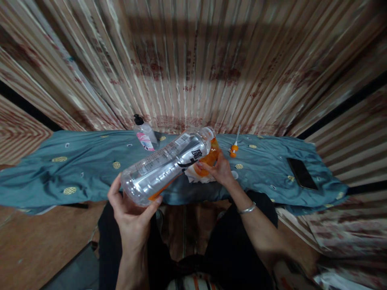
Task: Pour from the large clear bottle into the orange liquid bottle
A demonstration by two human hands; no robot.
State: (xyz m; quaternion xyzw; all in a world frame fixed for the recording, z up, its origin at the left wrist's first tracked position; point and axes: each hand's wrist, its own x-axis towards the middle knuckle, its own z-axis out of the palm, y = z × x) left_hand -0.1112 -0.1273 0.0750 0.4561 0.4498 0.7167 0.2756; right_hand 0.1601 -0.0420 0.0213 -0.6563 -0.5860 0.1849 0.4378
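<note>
My left hand (133, 217) is closed round the base of a large clear plastic bottle (166, 167) with a printed label. The bottle is tilted, its uncapped-looking neck at the upper right. My right hand (223, 169) grips an orange translucent bottle (214, 151) on the cloth. The clear bottle's neck is over or against the top of the orange one; whether they touch I cannot tell. Crumpled white tissue (201, 178) lies under the orange bottle. An orange pump head with a tube (234, 150) sits to its right, and a small whitish disc (235, 175) lies beside my right wrist.
A pump bottle with a black top (145, 136) stands at the back left. A black phone (302, 173) lies on the right of the green patterned cloth (93, 169). Behind the table hangs a striped, printed curtain-like sheet (193, 60). My legs are under the front edge.
</note>
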